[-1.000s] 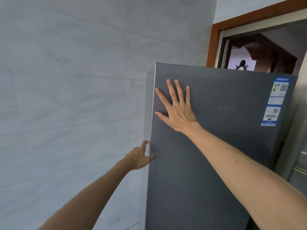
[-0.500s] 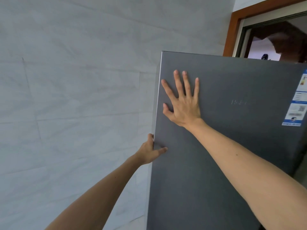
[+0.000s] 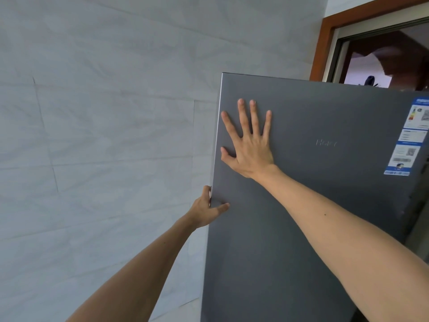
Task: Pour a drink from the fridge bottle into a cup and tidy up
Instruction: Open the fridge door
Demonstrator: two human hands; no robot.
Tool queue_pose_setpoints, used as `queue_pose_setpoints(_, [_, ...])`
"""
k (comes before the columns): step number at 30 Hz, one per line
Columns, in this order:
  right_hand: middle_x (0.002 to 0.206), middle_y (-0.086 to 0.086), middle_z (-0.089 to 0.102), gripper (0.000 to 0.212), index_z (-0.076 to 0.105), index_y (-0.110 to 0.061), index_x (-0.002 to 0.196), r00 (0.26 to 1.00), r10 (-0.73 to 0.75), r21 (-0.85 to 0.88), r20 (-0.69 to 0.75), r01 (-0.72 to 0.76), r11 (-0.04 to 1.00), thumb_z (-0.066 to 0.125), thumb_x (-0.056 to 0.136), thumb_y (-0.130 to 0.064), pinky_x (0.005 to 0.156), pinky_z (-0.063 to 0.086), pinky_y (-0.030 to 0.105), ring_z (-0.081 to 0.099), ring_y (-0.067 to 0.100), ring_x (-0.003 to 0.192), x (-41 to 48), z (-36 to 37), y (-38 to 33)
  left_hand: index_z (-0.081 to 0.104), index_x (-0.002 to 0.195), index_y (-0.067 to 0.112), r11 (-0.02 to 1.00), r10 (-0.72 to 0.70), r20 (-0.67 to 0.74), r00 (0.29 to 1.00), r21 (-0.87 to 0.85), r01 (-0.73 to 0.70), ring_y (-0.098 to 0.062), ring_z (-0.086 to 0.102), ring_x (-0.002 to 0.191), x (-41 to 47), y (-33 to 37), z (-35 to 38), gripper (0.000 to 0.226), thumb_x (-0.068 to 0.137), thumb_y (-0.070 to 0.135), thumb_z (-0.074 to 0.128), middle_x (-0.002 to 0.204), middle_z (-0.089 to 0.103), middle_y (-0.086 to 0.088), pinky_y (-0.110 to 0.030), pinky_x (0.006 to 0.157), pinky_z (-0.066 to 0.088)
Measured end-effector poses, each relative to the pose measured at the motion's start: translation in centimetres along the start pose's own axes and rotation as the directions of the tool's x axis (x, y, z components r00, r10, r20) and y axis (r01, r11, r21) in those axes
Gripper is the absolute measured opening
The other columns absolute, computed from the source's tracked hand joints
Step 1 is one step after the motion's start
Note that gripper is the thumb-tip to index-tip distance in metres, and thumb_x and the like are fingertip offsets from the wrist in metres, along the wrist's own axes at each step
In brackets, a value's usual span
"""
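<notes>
I see one fridge door and two grips. My right grip presses it, flat and open; my left grip holds its edge.

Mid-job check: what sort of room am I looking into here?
Probably a home kitchen: a tall grey fridge with an energy label stands against a pale tiled wall, beside a wood-framed opening. The left hand grips the fridge's edge; the right hand presses its front.

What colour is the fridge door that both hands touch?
The fridge door is dark grey, clearest in the head view.
</notes>
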State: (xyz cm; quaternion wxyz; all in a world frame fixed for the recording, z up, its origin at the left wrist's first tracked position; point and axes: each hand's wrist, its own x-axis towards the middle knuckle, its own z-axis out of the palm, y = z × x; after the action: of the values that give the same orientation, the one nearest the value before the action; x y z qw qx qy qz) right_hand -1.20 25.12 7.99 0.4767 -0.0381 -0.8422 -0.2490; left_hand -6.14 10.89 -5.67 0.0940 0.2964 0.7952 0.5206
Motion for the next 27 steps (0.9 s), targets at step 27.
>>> queue_pose_setpoints(27, [0.163,0.019,-0.009,0.104,-0.008,-0.016,0.155,0.908,0.379,0.147,0.177,-0.405,0.902,0.054,0.086,-0.062,0.111,0.017,0.071,-0.009,0.041,0.149,-4.6,-8.8,-7.1,0.023,0.144,0.023,0.999,0.002,0.295,0.955,-0.038,0.01,-0.024,0.061,0.096,-8.1,2.5,-2.6,0.067,0.093,0.027,0.067,0.115,0.054,-0.011,-0.037,0.076,0.062])
